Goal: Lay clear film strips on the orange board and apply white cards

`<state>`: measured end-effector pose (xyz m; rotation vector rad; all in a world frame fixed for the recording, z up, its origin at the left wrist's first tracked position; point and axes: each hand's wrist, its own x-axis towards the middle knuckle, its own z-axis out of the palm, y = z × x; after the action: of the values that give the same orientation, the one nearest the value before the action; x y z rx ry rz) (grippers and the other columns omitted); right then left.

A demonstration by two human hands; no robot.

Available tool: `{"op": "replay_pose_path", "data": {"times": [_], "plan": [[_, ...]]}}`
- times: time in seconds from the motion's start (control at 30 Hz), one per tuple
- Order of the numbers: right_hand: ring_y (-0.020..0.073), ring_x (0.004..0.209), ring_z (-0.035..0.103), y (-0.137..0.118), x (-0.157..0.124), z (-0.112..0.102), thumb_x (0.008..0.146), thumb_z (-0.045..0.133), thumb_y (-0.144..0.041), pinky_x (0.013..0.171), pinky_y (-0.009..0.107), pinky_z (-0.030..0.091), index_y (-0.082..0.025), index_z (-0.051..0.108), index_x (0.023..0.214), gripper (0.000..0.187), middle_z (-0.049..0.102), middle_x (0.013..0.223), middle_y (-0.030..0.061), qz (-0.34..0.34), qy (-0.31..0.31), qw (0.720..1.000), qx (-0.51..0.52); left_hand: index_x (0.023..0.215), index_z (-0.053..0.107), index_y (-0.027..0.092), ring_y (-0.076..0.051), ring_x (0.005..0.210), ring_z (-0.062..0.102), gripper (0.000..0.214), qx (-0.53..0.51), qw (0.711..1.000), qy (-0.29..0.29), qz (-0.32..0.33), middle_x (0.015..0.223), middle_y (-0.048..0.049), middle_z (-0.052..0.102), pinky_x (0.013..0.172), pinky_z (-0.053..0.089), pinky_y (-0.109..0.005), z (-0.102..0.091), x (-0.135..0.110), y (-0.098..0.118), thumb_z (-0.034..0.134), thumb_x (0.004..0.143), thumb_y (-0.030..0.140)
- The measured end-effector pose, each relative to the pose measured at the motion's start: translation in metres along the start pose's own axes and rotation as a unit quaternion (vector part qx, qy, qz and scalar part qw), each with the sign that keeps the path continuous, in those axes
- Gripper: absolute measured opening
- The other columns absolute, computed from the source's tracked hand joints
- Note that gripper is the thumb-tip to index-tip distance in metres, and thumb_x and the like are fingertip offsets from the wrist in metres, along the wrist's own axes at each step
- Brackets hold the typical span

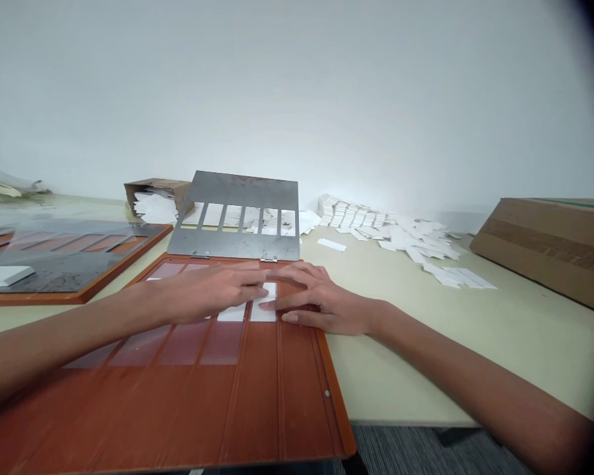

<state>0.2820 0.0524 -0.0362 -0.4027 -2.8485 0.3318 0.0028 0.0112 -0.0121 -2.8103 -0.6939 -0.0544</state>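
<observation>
We have both hands over a red-brown board [178, 415]. Our right hand [321, 300] has its fingers spread, and one fingertip touches a white card [263, 313]. Our left hand [222, 290] is just beside it, palm down. See-through pieces [178, 346] lie nearer to us. A gray metal plate [247, 188] with long holes tilts up at the far edge. We see loose white cards [420, 241] on the table [406, 376], near a brown box [549, 244].

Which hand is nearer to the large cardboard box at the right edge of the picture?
Right. The right hand is over the brown board, left of the cardboard box; the left hand is farther left, over the board.
</observation>
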Motion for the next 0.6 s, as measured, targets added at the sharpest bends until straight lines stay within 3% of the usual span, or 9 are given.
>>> {"op": "replay_pose_path", "data": {"times": [0.1,0.2,0.4,0.6], "plan": [[0.0267,0.148,0.024,0.001,0.000,0.001,0.105,0.046,-0.046,0.120,0.054,0.018,-0.044,0.060,0.137,0.035,0.028,0.165,-0.0054,0.003,0.000,1.000,-0.002,0.135,0.049,0.021,-0.023,0.110,0.054,0.073,-0.014,1.000,-0.007,0.002,0.131,-0.0130,0.058,0.071,0.043,-0.027,0.001,-0.001,-0.001,0.039,0.070,-0.011],[0.0273,0.148,0.024,0.001,0.000,0.002,0.104,0.047,-0.047,0.119,0.054,0.019,-0.044,0.059,0.138,0.036,0.030,0.165,-0.0041,0.003,0.001,1.000,-0.004,0.139,0.047,0.025,-0.022,0.106,0.056,0.071,-0.040,0.999,0.007,0.000,0.125,-0.0116,0.060,0.074,0.043,-0.027,0.002,-0.002,-0.001,0.039,0.076,-0.009],[0.0272,0.147,0.024,0.003,0.000,0.002,0.104,0.047,-0.045,0.121,0.054,0.017,-0.041,0.060,0.139,0.037,0.044,0.157,-0.0022,0.000,-0.004,1.000,0.015,0.135,0.055,0.025,-0.020,0.091,0.059,0.060,-0.056,0.998,-0.027,-0.023,0.114,-0.0095,0.064,0.069,0.043,-0.027,-0.006,-0.002,0.000,0.036,0.085,-0.002],[0.0250,0.146,0.028,0.003,0.000,0.000,0.104,0.049,-0.044,0.121,0.051,0.019,-0.041,0.054,0.144,0.040,0.050,0.152,-0.0023,-0.005,-0.010,1.000,0.027,0.129,0.062,0.020,-0.025,0.099,0.067,0.041,-0.127,0.992,-0.024,-0.003,0.110,-0.0138,0.071,0.085,0.049,-0.034,-0.024,0.005,0.005,0.035,0.099,0.012]]}}
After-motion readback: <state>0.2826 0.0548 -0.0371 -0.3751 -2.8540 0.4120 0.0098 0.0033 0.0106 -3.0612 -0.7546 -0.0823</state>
